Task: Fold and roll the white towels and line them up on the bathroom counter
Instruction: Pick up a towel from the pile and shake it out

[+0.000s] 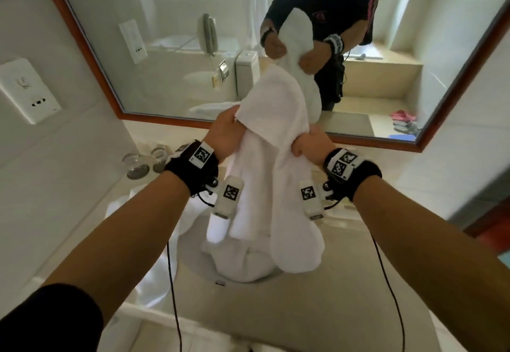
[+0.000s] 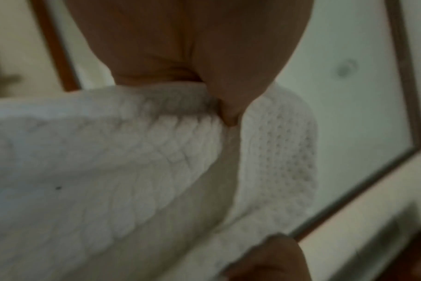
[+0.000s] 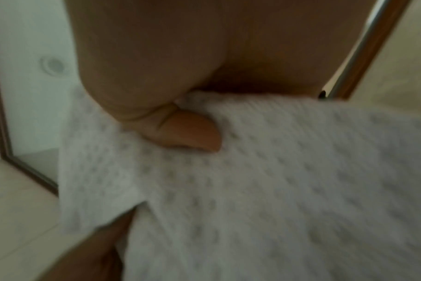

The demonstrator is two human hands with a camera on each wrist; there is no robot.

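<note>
Towel (image 1: 276, 158): white, bunched, held up over the counter (image 1: 317, 304), lower folds sagging toward it.
Left hand (image 1: 225, 133): grips the towel's left upper edge.
Right hand (image 1: 309, 144): clamped on the right edge.
Glasses (image 1: 138, 162): seemingly two, left, near the mirror (image 1: 165, 34).

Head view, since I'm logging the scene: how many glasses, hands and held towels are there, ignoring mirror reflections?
Glasses: 2
Hands, left hand and right hand: 2
Held towel: 1
Total: 5
</note>
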